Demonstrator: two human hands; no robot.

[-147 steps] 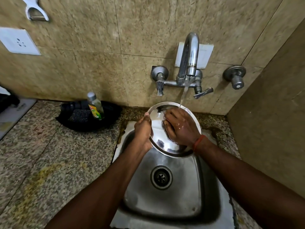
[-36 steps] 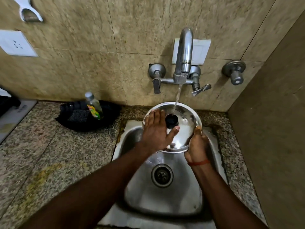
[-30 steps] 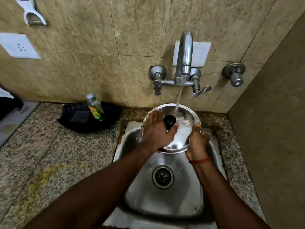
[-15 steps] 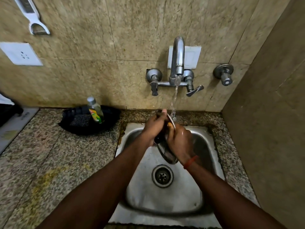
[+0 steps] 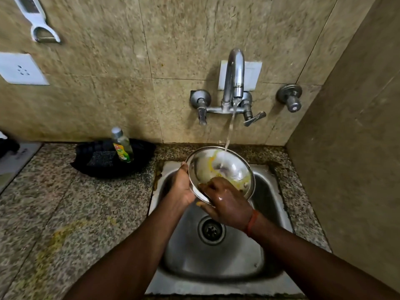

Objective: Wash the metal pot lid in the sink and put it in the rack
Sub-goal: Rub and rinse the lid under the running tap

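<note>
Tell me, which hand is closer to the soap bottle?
Left. The left hand grips the lid at its left rim, toward the soap bottle; the right hand holds the lid lower down, farther right.

A soap bottle (image 5: 122, 146) stands in a black tray (image 5: 140, 152) on the granite counter (image 5: 65, 213).

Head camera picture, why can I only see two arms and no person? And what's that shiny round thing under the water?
The camera sits on the person's head and looks down, so you see only their arms. The shiny thing is a metal pot lid, hollow side facing you, with yellow smears inside. The left hand grips its left edge; the right hand holds the near edge, fingers inside. Water runs from the tap onto it, above the sink. On the counter a bottle stands in a black tray.
</note>
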